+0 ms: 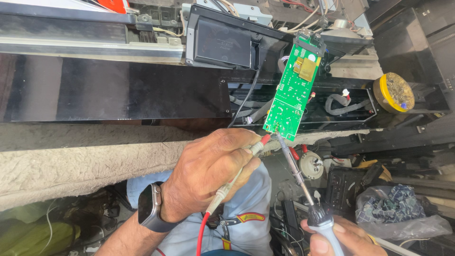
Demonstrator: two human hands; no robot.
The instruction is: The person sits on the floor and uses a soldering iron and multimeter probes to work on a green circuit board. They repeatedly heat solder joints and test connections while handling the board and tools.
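My left hand (208,173), with a dark watch on its wrist, grips a red test probe (237,176) whose tip touches the lower corner of a long green circuit board (293,90). My right hand (342,237) at the bottom edge holds a soldering iron (303,182) by its grey handle. The iron's metal tip meets the same lower corner of the board, right beside the probe tip. The board leans up and right over a black appliance body (118,90).
A black box-shaped part (222,43) and loose wires sit behind the board. A round yellow-rimmed tin (393,92) stands at the right. A clear bag of green boards (398,208) lies at lower right. Rough grey cloth (80,163) covers the left.
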